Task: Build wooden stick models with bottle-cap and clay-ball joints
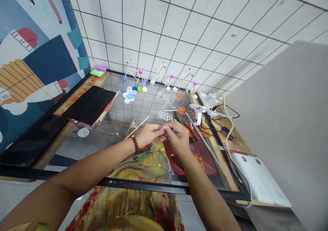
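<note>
My left hand (150,134), with a beaded bracelet at the wrist, meets my right hand (177,135) over the glass tabletop. Fingertips of both hands are pinched together around something small that they mostly hide. A thin pale stick (139,125) shows beside my left hand, slanting up to the right; whether it is held is unclear. Short cut pieces of stick (170,110) lie just beyond my hands. Farther back stand small stick-built bicycle models (133,74) with bottle-cap wheels, near a group of loose bottle caps (130,95).
A white glue gun (198,113) stands at the right, with cables behind it. A black board (91,104) and a dark tablet-like panel (33,142) lie left. A clear strip (207,145) crosses the right side. The tiled wall (164,32) bounds the back.
</note>
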{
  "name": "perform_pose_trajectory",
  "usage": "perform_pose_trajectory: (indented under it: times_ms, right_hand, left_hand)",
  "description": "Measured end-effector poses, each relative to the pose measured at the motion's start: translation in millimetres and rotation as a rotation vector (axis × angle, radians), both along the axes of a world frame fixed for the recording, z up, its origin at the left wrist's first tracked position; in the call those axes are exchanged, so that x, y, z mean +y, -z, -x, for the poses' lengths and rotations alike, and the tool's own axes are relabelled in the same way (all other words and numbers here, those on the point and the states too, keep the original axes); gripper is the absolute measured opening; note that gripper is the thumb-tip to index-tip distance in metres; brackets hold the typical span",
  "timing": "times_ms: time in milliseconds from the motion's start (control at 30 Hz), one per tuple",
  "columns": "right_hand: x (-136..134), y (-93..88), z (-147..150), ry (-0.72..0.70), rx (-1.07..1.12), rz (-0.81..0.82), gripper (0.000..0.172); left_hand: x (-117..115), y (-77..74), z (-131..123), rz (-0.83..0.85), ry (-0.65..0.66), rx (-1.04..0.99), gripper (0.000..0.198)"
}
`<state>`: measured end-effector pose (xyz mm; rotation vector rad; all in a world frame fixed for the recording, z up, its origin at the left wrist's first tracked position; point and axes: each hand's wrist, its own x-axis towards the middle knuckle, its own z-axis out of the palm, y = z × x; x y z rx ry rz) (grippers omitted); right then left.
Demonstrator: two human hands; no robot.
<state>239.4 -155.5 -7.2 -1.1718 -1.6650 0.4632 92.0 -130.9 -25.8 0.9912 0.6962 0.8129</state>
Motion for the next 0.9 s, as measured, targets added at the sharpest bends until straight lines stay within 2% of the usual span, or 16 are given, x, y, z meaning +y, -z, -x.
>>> perform_pose_trajectory:
  times_ms: [133, 200, 300, 367, 533, 700, 900]
  right_hand:
    - [7.1, 9.9, -2.9, 0.031, 0.168, 0.119, 0.015]
    - [11.9, 13.8, -5.0, 0.057, 0.331, 0.211, 0.020]
    - [16.7, 15.8, -8.0, 0.121, 0.486, 0.261, 0.024]
    - [17.5, 15.3, -8.3, 0.110, 0.482, 0.291, 0.023]
    - [16.1, 14.1, -3.9, -0.082, 0.435, 0.329, 0.015]
    - [16.2, 14.4, -4.5, -0.076, 0.427, 0.330, 0.008]
    - [16.4, 16.1, -5.5, -0.114, 0.414, 0.336, 0.010]
  left_hand:
    - [4.3, -4.9, 5.4, 0.070, 0.012, 0.032, 0.030]
    - [6.3, -7.6, 8.9, 0.131, -0.017, 0.045, 0.024]
    - [8.0, -9.0, 12.3, 0.194, -0.058, 0.012, 0.018]
    - [8.3, -8.9, 13.1, 0.197, -0.056, -0.012, 0.017]
    - [8.8, -12.1, 14.7, 0.185, 0.034, -0.007, 0.022]
    - [11.3, -16.4, 19.3, 0.196, 0.173, -0.023, 0.034]
    - [11.3, -18.8, 20.4, 0.179, 0.167, 0.043, 0.028]
